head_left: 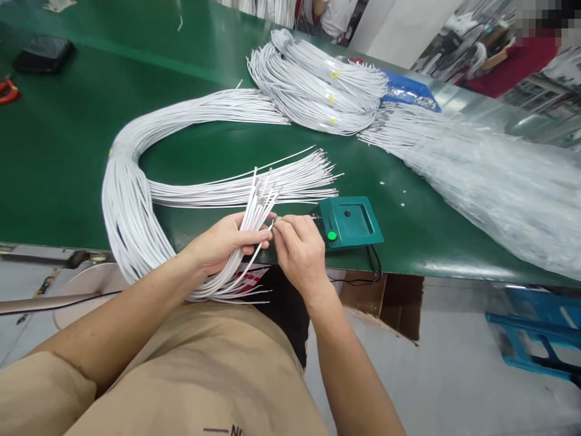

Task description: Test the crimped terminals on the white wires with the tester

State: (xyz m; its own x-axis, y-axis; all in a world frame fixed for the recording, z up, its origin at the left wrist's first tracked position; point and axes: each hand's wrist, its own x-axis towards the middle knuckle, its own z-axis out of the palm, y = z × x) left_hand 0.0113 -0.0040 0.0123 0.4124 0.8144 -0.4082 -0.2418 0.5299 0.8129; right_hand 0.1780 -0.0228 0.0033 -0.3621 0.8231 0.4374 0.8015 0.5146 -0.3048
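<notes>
1. because loose wires would prob. splay, the left hand (222, 242), mid-frame, has its grip wrapped round a wire bunch (255, 212), thumb across the front, tips pointing up; that likely leaves the ends free & easy to see.
2. right hand (300, 245), just r. of it, has a narrow grip: fingertips pinched together at what looks like one wire end (271, 224); exact bit too small to tell. hands nearly touch, prob. b/c thin wire needs support close to its tip.
3. teal device (349, 224) w/ green button (332, 236) sits just beyond the right hand, centre-right of frame, near the front edge of the surface (204, 148); spot seems picked for short reach. black cable (376, 264) drops over that edge, prob. clear of the wires.
4. fanned wires (295, 178) lie behind the hands, tips to the r., device side, prob. for easy access.
5. big wire loop (118, 181), centre-left, bends round; wide curve likely saves room w/o kinks.
6. coil (318, 79), upper centre, has yellow ties (331, 98), presumably vs springing apart.
7. covered wires (490, 175), r. side, lie under clear plastic (521, 206), prob. vs dust or tangles; blue tray (411, 83), upper right, sits behind, seemingly out of the way.
</notes>
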